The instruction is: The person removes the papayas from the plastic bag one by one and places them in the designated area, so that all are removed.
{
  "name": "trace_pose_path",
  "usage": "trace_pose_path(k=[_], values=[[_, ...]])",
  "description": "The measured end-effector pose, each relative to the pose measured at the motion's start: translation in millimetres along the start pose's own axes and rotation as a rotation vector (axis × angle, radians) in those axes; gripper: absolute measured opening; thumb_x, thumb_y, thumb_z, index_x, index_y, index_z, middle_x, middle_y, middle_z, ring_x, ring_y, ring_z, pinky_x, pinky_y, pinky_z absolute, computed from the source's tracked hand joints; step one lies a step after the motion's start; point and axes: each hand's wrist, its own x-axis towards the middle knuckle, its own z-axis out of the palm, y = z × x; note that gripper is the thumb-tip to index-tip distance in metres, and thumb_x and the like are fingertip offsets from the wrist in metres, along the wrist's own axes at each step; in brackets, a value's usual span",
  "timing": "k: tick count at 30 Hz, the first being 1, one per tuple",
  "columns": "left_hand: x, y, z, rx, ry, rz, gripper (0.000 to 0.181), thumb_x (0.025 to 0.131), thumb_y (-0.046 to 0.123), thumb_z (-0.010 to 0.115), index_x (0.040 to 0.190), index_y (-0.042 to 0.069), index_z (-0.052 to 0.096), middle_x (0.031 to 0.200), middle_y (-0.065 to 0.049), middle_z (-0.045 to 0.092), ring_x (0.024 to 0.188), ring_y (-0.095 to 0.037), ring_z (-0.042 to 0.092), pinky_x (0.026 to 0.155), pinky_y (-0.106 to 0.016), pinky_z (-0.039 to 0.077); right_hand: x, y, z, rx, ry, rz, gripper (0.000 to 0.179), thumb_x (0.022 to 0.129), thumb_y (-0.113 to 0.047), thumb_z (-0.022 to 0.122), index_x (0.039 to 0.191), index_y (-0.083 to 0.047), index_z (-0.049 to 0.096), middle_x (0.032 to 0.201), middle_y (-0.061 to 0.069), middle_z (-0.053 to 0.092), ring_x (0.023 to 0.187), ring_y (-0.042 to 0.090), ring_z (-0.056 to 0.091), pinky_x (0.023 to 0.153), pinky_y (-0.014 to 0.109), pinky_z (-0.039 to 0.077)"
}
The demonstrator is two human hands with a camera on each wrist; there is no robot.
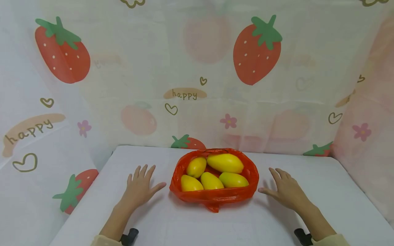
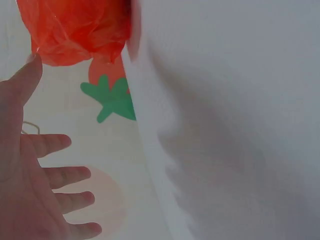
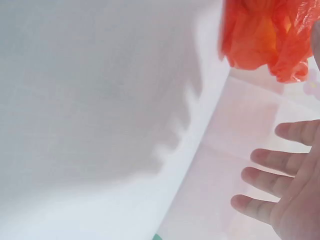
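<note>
A red plastic bag (image 1: pixel 212 196) with its top spread wide sits on the table, holding several yellow mangoes (image 1: pixel 226 163). My left hand (image 1: pixel 138 188) is to the left of the bag, fingers spread and thumb pointing towards it, with nothing in its grasp. On the other side, my right hand (image 1: pixel 286 191) has its fingers extended and its thumb close to the bag's right edge. The left wrist view shows the bag (image 2: pixel 75 30) beyond the left thumb (image 2: pixel 30 75). In the right wrist view the bag (image 3: pixel 255 40) hangs at the top right, above straight fingers (image 3: pixel 275 160).
A white table (image 1: pixel 172 225) lies under everything. Behind it and along both sides stand curtains (image 1: pixel 147 68) printed with strawberries, hearts and flowers. Each wrist carries a small black device (image 1: pixel 132 235).
</note>
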Motion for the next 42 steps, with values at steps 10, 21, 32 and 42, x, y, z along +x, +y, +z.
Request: trace_pose_path(k=[10, 21, 32, 42], values=[[7.9, 1.5, -0.2, -0.097, 0.006, -0.008, 0.086, 0.088, 0.060, 0.058, 0.151, 0.008, 0.032, 0.153, -0.027, 0.033, 0.142, -0.050, 0.024, 0.113, -0.070, 0.020, 2.7, -2, -5, 0.085, -0.017, 0.017, 0.098, 0.081, -0.068, 0.061, 0.146, 0.002, 0.036, 0.142, 0.033, 0.042, 0.128, 0.053, 0.040, 0.097, 0.071, 0.040], [12.1, 6.7, 0.4, -0.269, -0.085, -0.066, 0.089, 0.086, 0.062, 0.059, 0.153, 0.012, 0.029, 0.156, -0.021, 0.032, 0.146, -0.044, 0.023, 0.110, -0.069, 0.027, 4.3, -10, -13, 0.185, -0.015, 0.007, 0.096, 0.080, -0.063, 0.067, 0.146, 0.000, 0.038, 0.141, 0.034, 0.042, 0.126, 0.053, 0.043, 0.094, 0.069, 0.044], [14.5, 11.6, 3.2, -0.385, -0.119, -0.048, 0.086, 0.086, 0.061, 0.061, 0.152, 0.014, 0.032, 0.156, -0.017, 0.035, 0.143, -0.040, 0.032, 0.110, -0.064, 0.034, 10.5, -18, -19, 0.238, -0.021, 0.001, 0.095, 0.080, -0.065, 0.066, 0.147, -0.003, 0.037, 0.143, 0.030, 0.043, 0.129, 0.050, 0.043, 0.094, 0.069, 0.045], [16.6, 17.5, 5.9, -0.439, -0.093, -0.069, 0.081, 0.087, 0.061, 0.060, 0.152, 0.020, 0.034, 0.155, -0.016, 0.037, 0.143, -0.039, 0.033, 0.108, -0.065, 0.035, 16.5, -26, -23, 0.288, -0.033, -0.030, 0.087, 0.084, -0.059, 0.066, 0.146, -0.005, 0.038, 0.145, 0.027, 0.044, 0.129, 0.049, 0.044, 0.094, 0.069, 0.045]])
